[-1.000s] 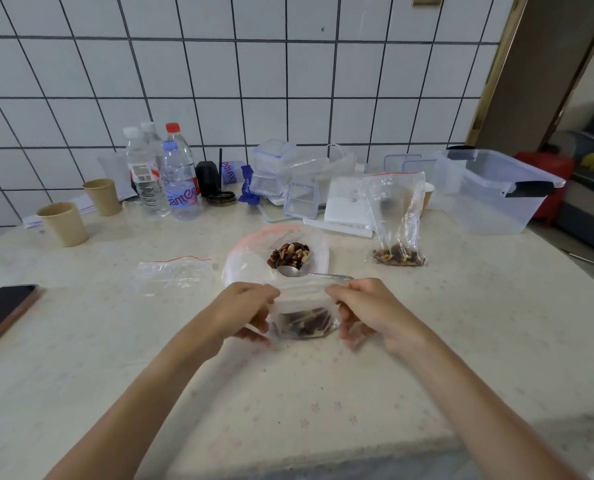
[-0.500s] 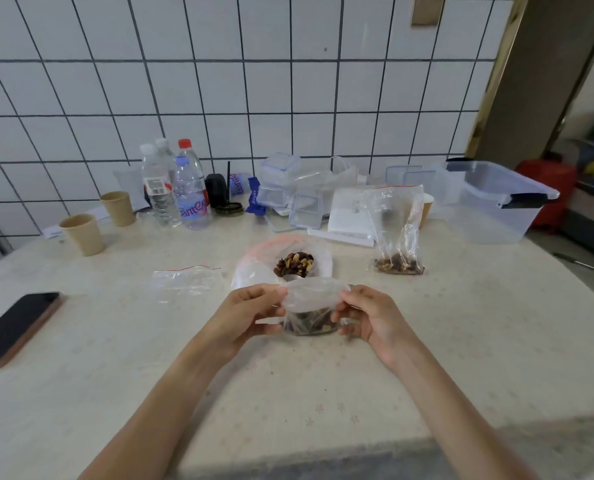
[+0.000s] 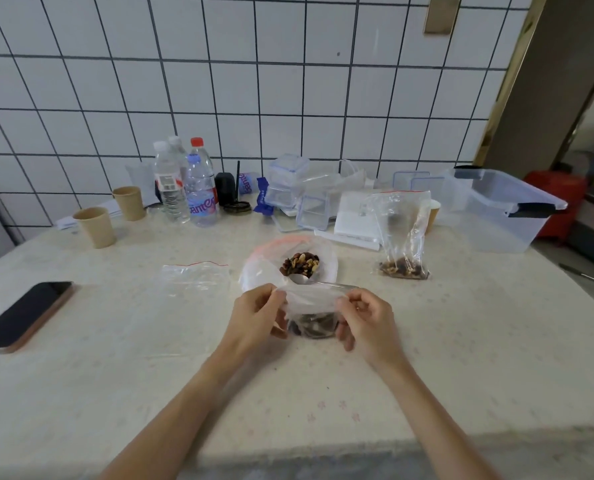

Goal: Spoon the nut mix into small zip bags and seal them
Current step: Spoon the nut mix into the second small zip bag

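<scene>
Two bare hands meet over the pale speckled tabletop [image 3: 461,341], forearms reaching in from the near edge. The left hand [image 3: 254,315] and the right hand [image 3: 366,322] each pinch one top corner of a small clear zip bag [image 3: 311,306] with dark nut mix in its bottom, holding it upright between them. Just behind it sits a larger open clear bag with a red zip strip [image 3: 264,265], nuts and a metal spoon [image 3: 300,278] inside. An empty flat zip bag [image 3: 193,278] lies to the left, a filled standing bag [image 3: 404,237] to the right. White tiled wall [image 3: 288,81] backs the table.
</scene>
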### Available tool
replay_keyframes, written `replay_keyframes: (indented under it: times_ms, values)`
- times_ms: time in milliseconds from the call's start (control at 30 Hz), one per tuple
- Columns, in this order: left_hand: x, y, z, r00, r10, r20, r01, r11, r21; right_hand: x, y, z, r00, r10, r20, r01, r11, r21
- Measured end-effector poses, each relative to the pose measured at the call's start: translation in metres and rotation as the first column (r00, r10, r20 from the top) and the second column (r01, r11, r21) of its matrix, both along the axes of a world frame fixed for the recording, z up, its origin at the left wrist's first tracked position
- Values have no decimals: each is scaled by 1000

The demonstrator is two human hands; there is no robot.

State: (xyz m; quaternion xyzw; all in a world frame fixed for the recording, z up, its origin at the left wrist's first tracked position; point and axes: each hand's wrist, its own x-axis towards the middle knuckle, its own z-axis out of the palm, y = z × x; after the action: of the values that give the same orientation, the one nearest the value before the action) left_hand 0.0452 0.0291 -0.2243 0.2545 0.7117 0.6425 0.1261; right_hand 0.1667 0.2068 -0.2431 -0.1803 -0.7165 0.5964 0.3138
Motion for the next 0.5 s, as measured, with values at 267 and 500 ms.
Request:
replay_keyframes:
  times_ms: [267,500]
  values:
    - [-15,-14,5,859,-338,385,212,919,333,4,-3,13,989,132,-69,-146,945,-292]
    - [-8,-11,8,883,-342,322,258,926,275,5,-4,15,990,136,-39,-141,969,-202]
